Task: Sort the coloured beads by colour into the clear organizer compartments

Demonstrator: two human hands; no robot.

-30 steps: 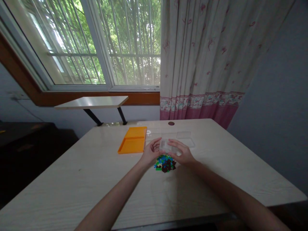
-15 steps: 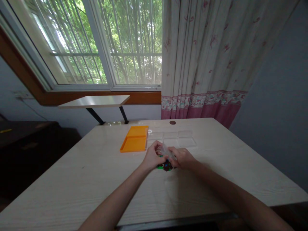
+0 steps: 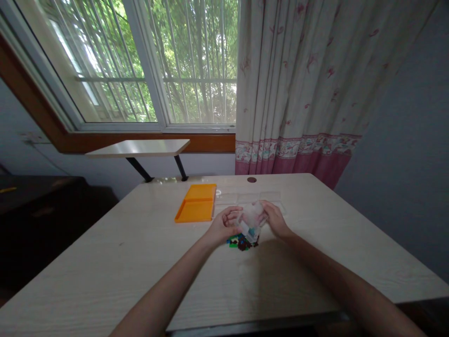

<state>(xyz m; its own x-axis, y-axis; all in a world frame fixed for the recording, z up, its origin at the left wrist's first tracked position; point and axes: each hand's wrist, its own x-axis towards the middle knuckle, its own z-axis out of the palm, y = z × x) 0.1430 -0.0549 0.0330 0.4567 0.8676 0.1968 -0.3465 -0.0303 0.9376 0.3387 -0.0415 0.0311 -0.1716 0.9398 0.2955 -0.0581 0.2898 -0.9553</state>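
A pale wood-grain table (image 3: 105, 262) stands under a barred window (image 3: 175, 65) with green trees behind it, and a cream curtain (image 3: 301, 79) with a pink hem hangs to the right of the window. A narrow shelf (image 3: 138, 147) sticks out below the sill. On the far part of the table lies an orange tray (image 3: 196, 208), and just beside it to the right a clear compartment tray (image 3: 245, 197) that is hard to make out against the wood.

Both hands meet above the middle of the table. The left hand (image 3: 220, 227) and the right hand (image 3: 275, 217) grip a small clear plastic box (image 3: 250, 219) between them, fingers curled onto its two sides, the box tilted and lifted off the surface. Directly under it, on the table, sits a little heap of coloured pieces (image 3: 242, 242), green, blue and dark brown, close beneath the fingertips but not touched by them.
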